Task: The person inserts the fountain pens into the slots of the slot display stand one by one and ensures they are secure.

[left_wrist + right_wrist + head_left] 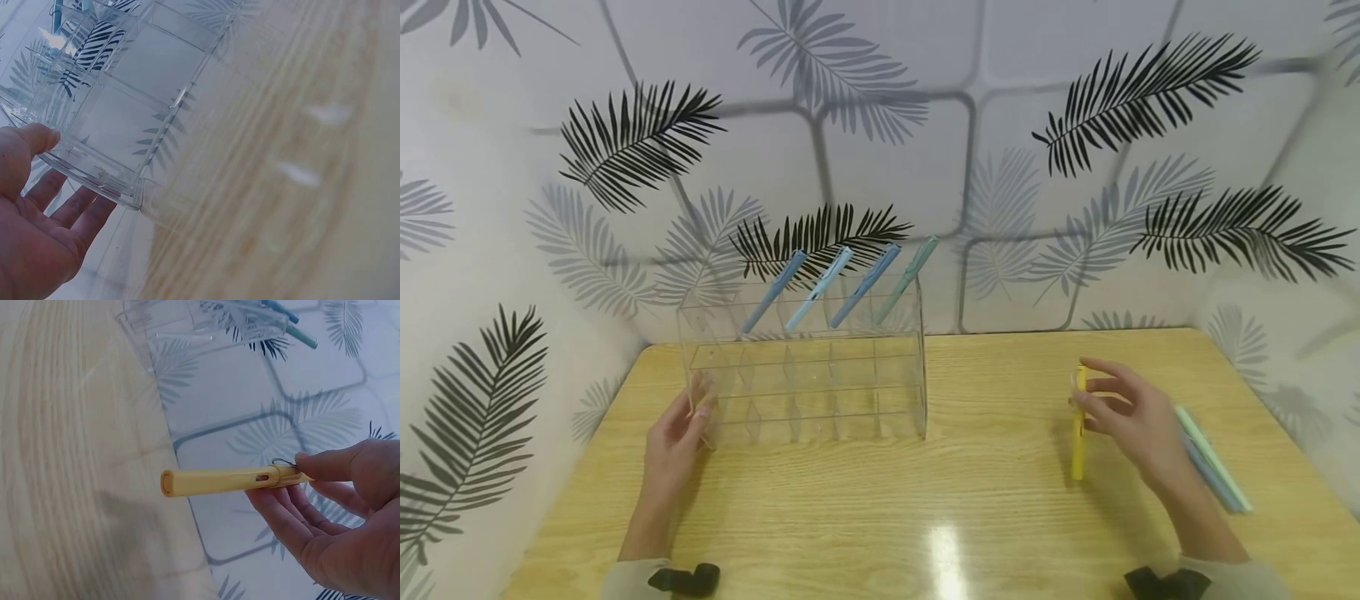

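Observation:
A clear acrylic pen rack with several compartments stands on the left half of the table. My left hand grips its left side wall, the thumb in front and the fingers behind, as the left wrist view shows too. In its top row lean a dark blue pen, a light blue pen, another blue pen and a green pen. Over the right part of the table my right hand pinches a yellow pen by its clip end, the other end pointing down.
To the right of my right hand, a pale green pen and a blue pen lie side by side on the wooden table. A wall with a leaf pattern rises behind the table's back edge.

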Tool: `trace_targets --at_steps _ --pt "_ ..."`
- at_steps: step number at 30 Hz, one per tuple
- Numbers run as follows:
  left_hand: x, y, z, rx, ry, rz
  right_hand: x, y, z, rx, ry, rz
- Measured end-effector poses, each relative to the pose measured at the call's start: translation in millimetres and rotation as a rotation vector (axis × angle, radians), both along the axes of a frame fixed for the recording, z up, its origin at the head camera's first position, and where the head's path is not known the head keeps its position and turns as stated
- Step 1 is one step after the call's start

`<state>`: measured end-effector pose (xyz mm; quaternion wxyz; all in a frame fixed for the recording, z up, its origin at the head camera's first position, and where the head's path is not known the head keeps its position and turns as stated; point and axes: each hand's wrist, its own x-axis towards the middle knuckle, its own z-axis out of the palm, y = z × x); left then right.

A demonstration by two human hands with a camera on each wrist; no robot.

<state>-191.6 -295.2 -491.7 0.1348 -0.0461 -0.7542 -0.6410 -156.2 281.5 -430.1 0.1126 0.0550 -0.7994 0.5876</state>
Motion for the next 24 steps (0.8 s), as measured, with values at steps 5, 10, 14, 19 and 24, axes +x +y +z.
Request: trace_targets --at_steps 5,10,14,19,24 --pt "-0.4 0.3 -0.5 0.008 0.007 -0.008 -2.7 -16.0 11.9 -0.071 0.039 0.013" --pt "0.0 -0.1 -1.1 0.010 0.007 -0.007 -6.1 -34.4 25.0 -0.127 0.070 0.009" --pt "0.3 -0.3 -1.6 0.009 0.003 -0.005 -9.0 -51.1 32.9 -0.156 0.103 -0.012" --pt "0.8 -0.1 -1.8 0.011 0.010 -0.011 -14.8 -73.7 41.7 -0.223 0.174 0.011" --pt "0.1 0.3 -0.9 0.008 0.009 -0.012 -23.2 -100.0 50.8 -0.304 0.217 0.048"
